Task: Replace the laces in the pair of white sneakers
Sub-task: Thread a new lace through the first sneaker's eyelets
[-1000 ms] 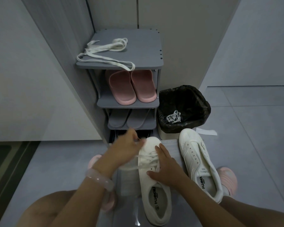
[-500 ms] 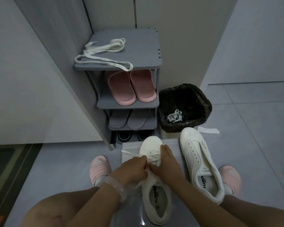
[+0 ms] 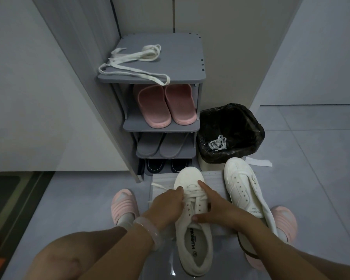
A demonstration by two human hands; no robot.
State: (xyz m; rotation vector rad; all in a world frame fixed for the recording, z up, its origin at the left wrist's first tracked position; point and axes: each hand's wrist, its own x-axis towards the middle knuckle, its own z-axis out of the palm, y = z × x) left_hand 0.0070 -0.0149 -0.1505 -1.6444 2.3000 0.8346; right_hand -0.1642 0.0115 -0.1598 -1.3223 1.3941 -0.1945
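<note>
A white sneaker [image 3: 195, 235] lies on the floor in front of me, toe pointing away, with a white lace [image 3: 192, 191] threaded through its front eyelets. My left hand [image 3: 166, 207] is closed on the lace at the shoe's left side; a loose end trails left. My right hand [image 3: 216, 207] rests on the right side of the shoe, forefinger stretched toward the toe and thumb on the tongue. The second white sneaker [image 3: 245, 190] lies to the right, without a lace. Another white lace [image 3: 133, 63] lies on top of the grey shoe rack [image 3: 182, 77].
A bin lined with a black bag [image 3: 240, 126] stands right of the rack, with an old lace [image 3: 217, 142] inside. The rack holds pink slippers [image 3: 166, 106], grey slippers and dark shoes. My feet wear pink slippers [image 3: 123, 205]. A pale mat [image 3: 214, 178] lies under the sneakers.
My left hand has shifted up to the laced front eyelets, still gripping the lace. My right hand has spread out, with its forefinger now pointing toward the toe.
</note>
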